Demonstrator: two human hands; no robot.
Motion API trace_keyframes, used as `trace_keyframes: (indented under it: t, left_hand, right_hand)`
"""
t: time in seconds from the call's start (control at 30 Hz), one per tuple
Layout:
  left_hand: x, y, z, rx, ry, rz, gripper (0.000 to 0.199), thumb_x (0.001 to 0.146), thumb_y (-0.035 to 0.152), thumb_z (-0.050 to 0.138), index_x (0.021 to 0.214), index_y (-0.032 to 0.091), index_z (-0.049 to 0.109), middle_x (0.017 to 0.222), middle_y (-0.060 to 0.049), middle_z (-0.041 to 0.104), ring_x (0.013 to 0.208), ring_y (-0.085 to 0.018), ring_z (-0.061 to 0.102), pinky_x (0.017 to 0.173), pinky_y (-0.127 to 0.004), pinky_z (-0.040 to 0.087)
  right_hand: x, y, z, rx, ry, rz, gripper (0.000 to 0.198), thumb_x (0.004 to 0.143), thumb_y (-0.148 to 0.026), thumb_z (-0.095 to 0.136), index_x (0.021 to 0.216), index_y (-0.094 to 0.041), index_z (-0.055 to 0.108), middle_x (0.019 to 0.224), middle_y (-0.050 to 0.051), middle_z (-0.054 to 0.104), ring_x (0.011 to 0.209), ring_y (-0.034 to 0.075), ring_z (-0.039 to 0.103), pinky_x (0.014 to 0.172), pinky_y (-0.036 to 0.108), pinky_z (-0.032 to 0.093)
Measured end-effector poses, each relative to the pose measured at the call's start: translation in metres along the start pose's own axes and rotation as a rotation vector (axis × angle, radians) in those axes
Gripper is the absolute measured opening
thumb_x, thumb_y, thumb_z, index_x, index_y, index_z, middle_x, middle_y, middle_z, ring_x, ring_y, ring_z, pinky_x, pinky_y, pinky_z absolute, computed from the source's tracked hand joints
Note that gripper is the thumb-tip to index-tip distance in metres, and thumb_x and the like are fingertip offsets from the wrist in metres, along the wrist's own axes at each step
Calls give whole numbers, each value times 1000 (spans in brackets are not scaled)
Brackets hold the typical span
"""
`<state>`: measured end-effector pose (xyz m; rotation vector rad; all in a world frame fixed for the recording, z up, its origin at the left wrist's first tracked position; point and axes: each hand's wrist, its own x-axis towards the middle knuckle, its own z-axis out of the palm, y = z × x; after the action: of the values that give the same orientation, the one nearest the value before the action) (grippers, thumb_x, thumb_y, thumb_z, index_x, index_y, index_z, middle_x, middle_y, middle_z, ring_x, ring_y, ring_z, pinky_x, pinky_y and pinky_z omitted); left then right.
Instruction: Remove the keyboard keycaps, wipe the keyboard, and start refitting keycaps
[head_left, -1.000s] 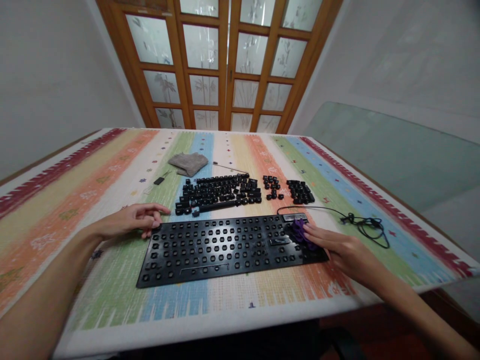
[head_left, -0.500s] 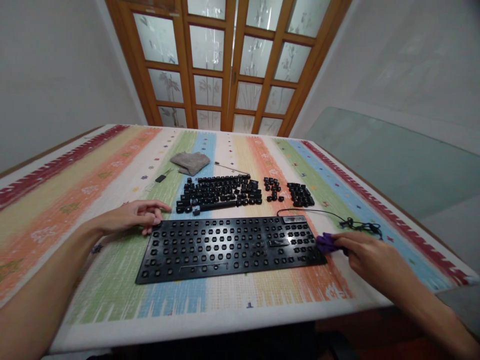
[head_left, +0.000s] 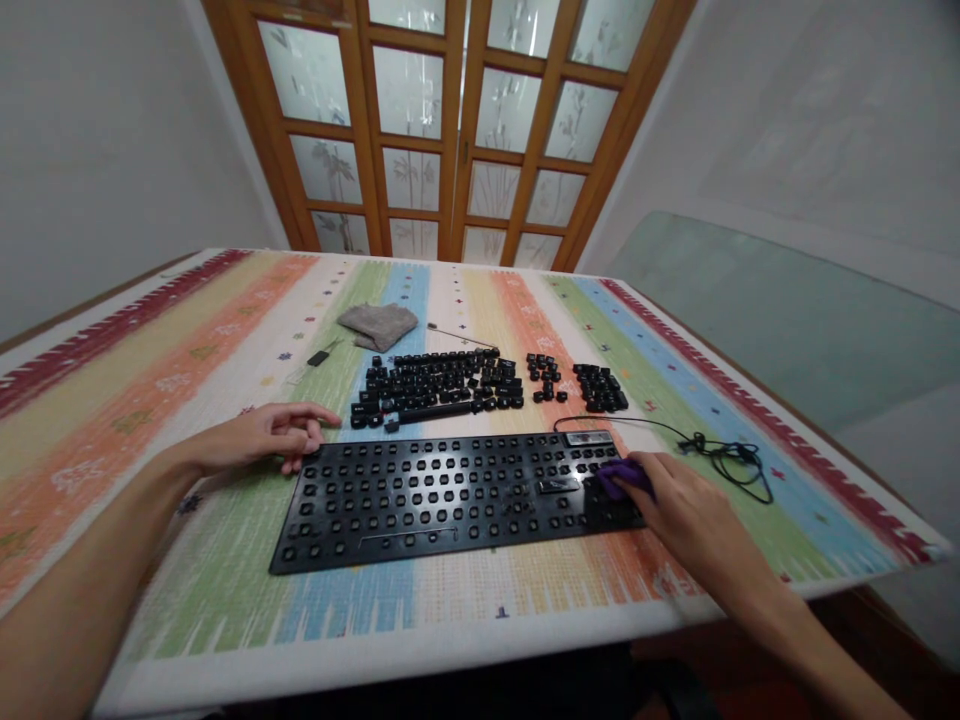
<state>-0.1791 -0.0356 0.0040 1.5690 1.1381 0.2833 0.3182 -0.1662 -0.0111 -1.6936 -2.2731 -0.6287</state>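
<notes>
Gripping a bunched purple cloth, the R hand has it on the right end of the blk plastic keyboard base. Open strip b/w base & near edge of the striped counter. L hand, fingers half-curled, is at base's far-left corner; can't tell if it grips. Loose keycaps just beyond, narrow gap; looped cable to right; crumpled gray rag farther off.

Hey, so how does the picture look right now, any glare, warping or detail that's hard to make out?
Head view: bright glare over the middle of the keyboard base; head view: wide-angle stretching toward the edges, as on the left forearm; head view: lettering on the loose keycaps too small to read.
</notes>
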Motion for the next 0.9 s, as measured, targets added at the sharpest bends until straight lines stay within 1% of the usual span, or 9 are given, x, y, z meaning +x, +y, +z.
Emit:
trace_keyframes:
  t: [0.1, 0.23, 0.33, 0.53, 0.63, 0.7, 0.77, 0.83, 0.9]
  left_hand:
    - [1, -1, -1, 11, -3, -5, 52, 79, 45, 66, 122, 16, 56, 84, -2, 57, 61, -12, 53, 58, -26, 46]
    - [2, -5, -3, 35, -8, 4, 55, 80, 48, 64, 124, 16, 57, 85, -4, 58, 62, -13, 53, 57, -26, 47]
    - [1, -5, -3, 51, -7, 16, 54, 81, 49, 64, 123, 17, 57, 84, -3, 58, 62, -13, 53, 56, -25, 47]
    - [0, -1, -1, 39, -7, 19, 52, 82, 47, 64, 123, 17, 57, 83, -3, 57, 62, -13, 52, 58, -26, 46]
    - [1, -2, -2, 55, -19, 19, 53, 83, 50, 63, 124, 17, 56, 85, -4, 57, 63, -14, 52, 57, -26, 47]
    - [1, -1, -1, 61, -16, 17, 53, 83, 50, 63, 125, 17, 56, 85, -4, 56, 63, -14, 52, 57, -26, 47]
    - [0, 0, -1, 58, -7, 12, 53, 83, 49, 63, 124, 17, 56, 85, -4, 56, 63, -14, 52, 57, -26, 47]
    - [-1, 2, 0, 47, -2, 4, 51, 83, 47, 63, 123, 17, 56, 85, -4, 56, 62, -13, 52, 58, -27, 47]
    - [-1, 3, 1, 33, -3, -3, 50, 82, 45, 64, 122, 16, 57, 85, -3, 56, 61, -13, 52, 58, -28, 47]
  right_hand:
    - [-2, -5, 5, 0, -22, 19, 27, 98, -25, 39, 93, -15, 63, 85, 13, 72, 68, 25, 70, 60, 35, 55]
    - [-1, -11, 13, 55, 18, -32, 29, 94, -16, 40, 102, -13, 67, 101, 15, 74, 86, 25, 73, 74, 36, 60]
    - [0, -14, 16, 103, 43, -48, 33, 88, -8, 39, 101, -14, 69, 104, 13, 75, 85, 23, 75, 73, 34, 62]
    - [-2, -20, 7, 191, 85, -98, 40, 86, -4, 37, 106, -14, 70, 106, 12, 76, 90, 23, 75, 75, 32, 63]
    - [-1, -18, -1, 310, 55, -139, 43, 86, -5, 38, 110, -18, 70, 102, 8, 77, 84, 19, 76, 74, 29, 63]
    - [2, -15, -6, 395, 57, -130, 40, 87, -6, 42, 112, -19, 70, 101, 7, 78, 85, 19, 76, 77, 29, 63]
    - [7, -15, -8, 440, 110, -95, 34, 90, -10, 47, 112, -18, 71, 108, 8, 76, 96, 20, 74, 86, 31, 61]
    - [12, -20, -4, 431, 146, -50, 30, 93, -15, 50, 115, -17, 70, 122, 12, 70, 112, 24, 68, 97, 39, 56]
    - [13, -29, 4, 388, 107, -9, 32, 93, -20, 53, 122, -15, 66, 132, 15, 63, 122, 29, 60, 102, 47, 52]
